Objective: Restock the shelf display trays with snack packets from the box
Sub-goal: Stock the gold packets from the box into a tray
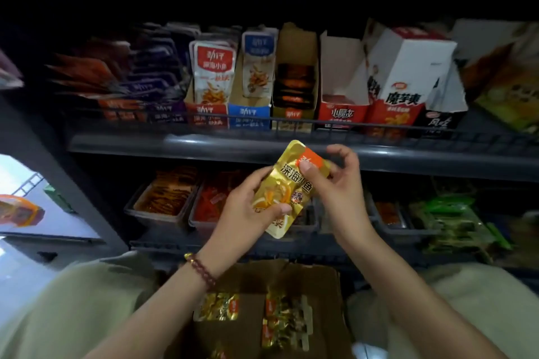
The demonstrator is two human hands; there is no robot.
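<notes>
Though room dark, grey shelf (204,144) carries cardboard display trays (300,44).

Packet (287,186): gold foil, orange top corner, black characters. It is tilted with its top to the right, left hand (248,210) gripping the lower end, right hand (335,181) pinching the top corner.

Box (323,280): brown cardboard, open, directly below the packet. Loose gold packets (284,320) lie inside.

Upper shelf (175,144): red tray (207,112) and blue tray (249,114) hold upright packets. In the yellow tray (293,115) beside them, the stock sits low.
</notes>
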